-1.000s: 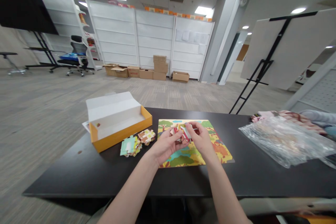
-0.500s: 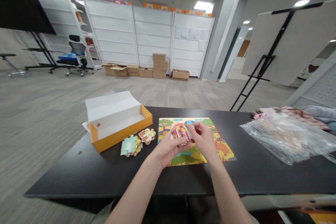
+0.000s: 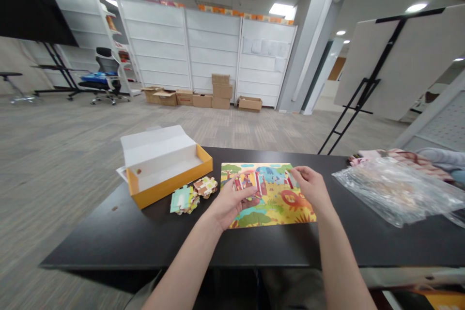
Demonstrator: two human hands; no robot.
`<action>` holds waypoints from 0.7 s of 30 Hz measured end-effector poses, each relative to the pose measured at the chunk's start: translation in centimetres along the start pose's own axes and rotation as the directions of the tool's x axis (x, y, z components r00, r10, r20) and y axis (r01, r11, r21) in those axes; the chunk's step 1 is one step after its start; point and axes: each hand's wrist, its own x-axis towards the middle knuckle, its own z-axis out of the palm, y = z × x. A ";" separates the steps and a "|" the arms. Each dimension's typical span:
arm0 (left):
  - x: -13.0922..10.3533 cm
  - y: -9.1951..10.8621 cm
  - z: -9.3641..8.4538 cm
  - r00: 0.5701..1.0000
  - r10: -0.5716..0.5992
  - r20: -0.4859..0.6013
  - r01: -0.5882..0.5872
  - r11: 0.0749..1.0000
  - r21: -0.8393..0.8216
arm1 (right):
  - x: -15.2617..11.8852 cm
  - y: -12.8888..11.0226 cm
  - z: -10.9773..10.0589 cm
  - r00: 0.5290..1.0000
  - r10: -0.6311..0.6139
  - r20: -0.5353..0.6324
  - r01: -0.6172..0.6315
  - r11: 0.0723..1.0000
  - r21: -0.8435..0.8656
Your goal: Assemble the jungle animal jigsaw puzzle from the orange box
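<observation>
Since a second ago my right hand (image 3: 311, 188) has let go of the pieces (image 3: 248, 183) and slid out to the right edge of the board (image 3: 279, 203), where it now rests with fingers loosely spread, gripping nothing that I can see. My left hand (image 3: 228, 203) is curled around that small bunch of pieces, holding it just above the board's left half. The board lies flat on the dark worktop (image 3: 145, 242), in front of me. Left of it sit two little stacks of loose pieces (image 3: 193, 194), just beside the yellow box (image 3: 165, 190), which stands open with its white lid up. Off to my right lies a crumpled plastic bag (image 3: 395, 193).
</observation>
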 end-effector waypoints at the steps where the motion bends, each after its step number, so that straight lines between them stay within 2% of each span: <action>1: 0.1 0.0 -0.1 1.000 0.004 -0.006 -0.004 1.000 0.023 | 0.3 0.7 -0.7 1.000 -0.001 0.009 0.002 0.992 -0.123; 5: 0.4 -0.4 -0.2 0.999 0.010 -0.031 -0.007 0.993 0.117 | 0.7 2.7 -2.0 0.999 -0.001 0.041 0.022 0.852 -0.523; 8: 0.6 -0.6 0.1 0.999 0.020 -0.039 -0.014 0.990 0.144 | 0.7 3.1 -2.1 0.997 0.048 0.054 -0.003 0.777 -0.630; 10: 0.6 -0.7 0.3 0.999 0.021 -0.039 -0.014 0.987 0.160 | 0.6 2.8 -1.9 0.999 0.029 0.028 -0.004 0.768 -0.640; 13: 0.6 -0.9 0.6 0.999 0.011 -0.036 -0.004 0.982 0.190 | 0.1 1.3 -1.1 0.997 -0.082 0.011 0.077 0.871 -0.485; 15: 0.6 -1.0 0.7 0.999 0.011 -0.032 -0.004 0.979 0.204 | -0.7 -0.1 0.0 0.979 -0.137 0.149 0.166 0.965 -0.205; 17: 0.6 -1.1 0.8 1.000 0.016 -0.019 -0.011 0.977 0.213 | -1.6 -1.5 1.2 0.904 -0.185 0.385 0.185 0.982 0.036; 18: 0.6 -1.2 0.8 1.000 0.019 -0.008 -0.017 0.976 0.216 | -2.0 -2.1 1.8 0.865 -0.197 0.462 0.167 0.980 0.105; 20: 0.6 -1.2 0.7 0.999 0.032 0.004 -0.032 0.974 0.224 | -2.5 -2.8 2.5 0.825 -0.200 0.528 0.121 0.976 0.181; 21: 0.6 -1.2 0.6 0.999 0.040 0.002 -0.040 0.973 0.227 | -2.6 -2.9 2.6 0.828 -0.195 0.526 0.098 0.973 0.207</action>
